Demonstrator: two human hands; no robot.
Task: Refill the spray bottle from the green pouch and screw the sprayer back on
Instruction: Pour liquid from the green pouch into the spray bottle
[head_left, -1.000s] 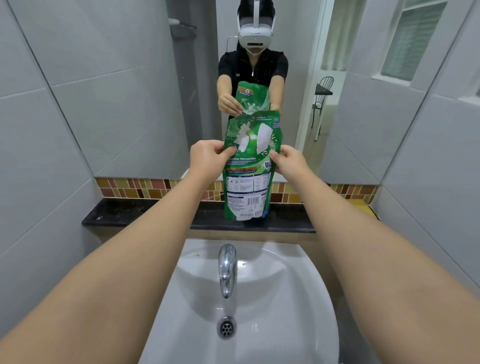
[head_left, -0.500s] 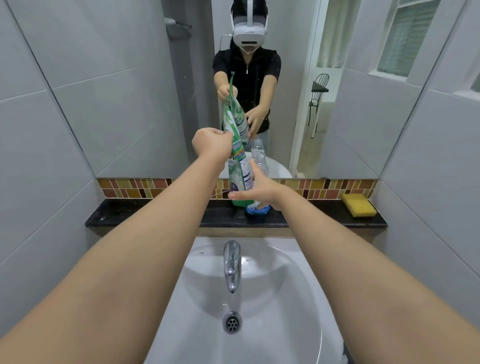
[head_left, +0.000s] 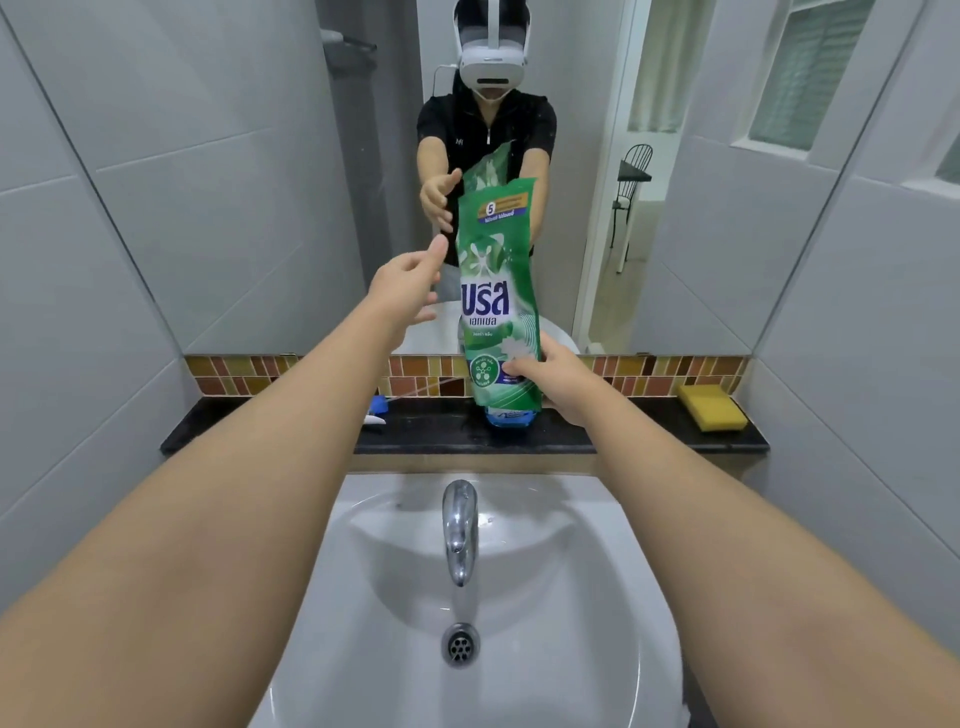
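Note:
The green pouch (head_left: 496, 291) stands upright with its printed front toward me, above the black shelf. My right hand (head_left: 558, 376) grips its lower right part. My left hand (head_left: 408, 288) hovers just left of the pouch with fingers apart, holding nothing. Behind the pouch's bottom, only the blue-tinted base of the spray bottle (head_left: 510, 417) shows on the shelf; its neck is hidden. The detached sprayer (head_left: 378, 410), blue and white with a thin tube, lies on the shelf to the left.
A black shelf (head_left: 260, 436) runs under a wall mirror (head_left: 234, 182). A yellow sponge (head_left: 714, 408) lies at its right end. Below are a white basin (head_left: 597, 623) with a chrome tap (head_left: 460, 525) and a drain (head_left: 460, 644). Tiled walls close both sides.
The pouch has turned from edge-on to its front facing me. My left hand let go of its top and opened. My right hand moved onto the pouch's lower part.

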